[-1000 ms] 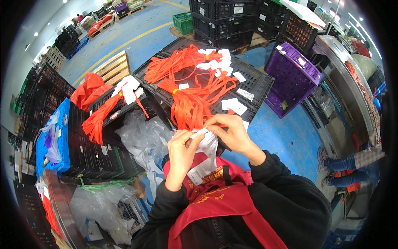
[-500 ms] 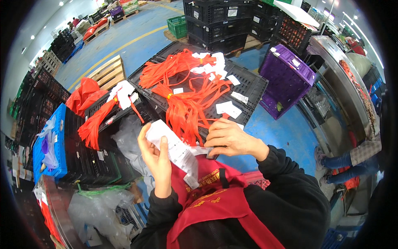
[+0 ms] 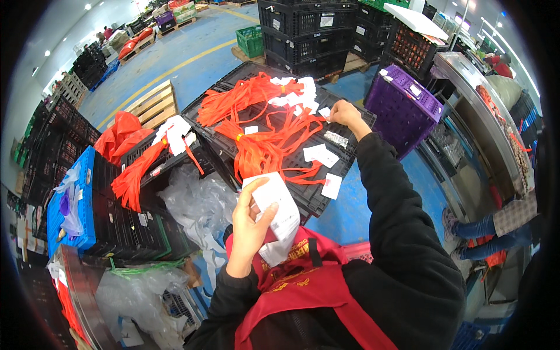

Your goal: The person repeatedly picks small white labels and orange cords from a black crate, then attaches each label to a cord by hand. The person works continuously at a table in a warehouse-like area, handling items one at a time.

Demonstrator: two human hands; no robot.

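Observation:
My left hand (image 3: 248,224) holds a stack of white paper tags (image 3: 276,211) upright in front of my red apron. My right hand (image 3: 343,114) reaches far out over the black crate top (image 3: 309,195) and pinches a small white tag (image 3: 324,112) lying among bundles of orange straps (image 3: 265,149). More white tags (image 3: 322,155) lie loose on the crate between the straps. A second strap bundle (image 3: 245,96) with tags lies at the crate's far side.
A purple crate (image 3: 402,102) stands to the right, black crate stacks (image 3: 309,29) behind. Left are a blue crate (image 3: 73,204), black crates with orange straps (image 3: 137,172), clear plastic bags (image 3: 198,201) and a wooden pallet (image 3: 153,105). Another person's legs (image 3: 484,233) show at the right.
My right hand left the tag stack and stretched out to the far side of the crate. My left hand stayed close with the tags, now held alone.

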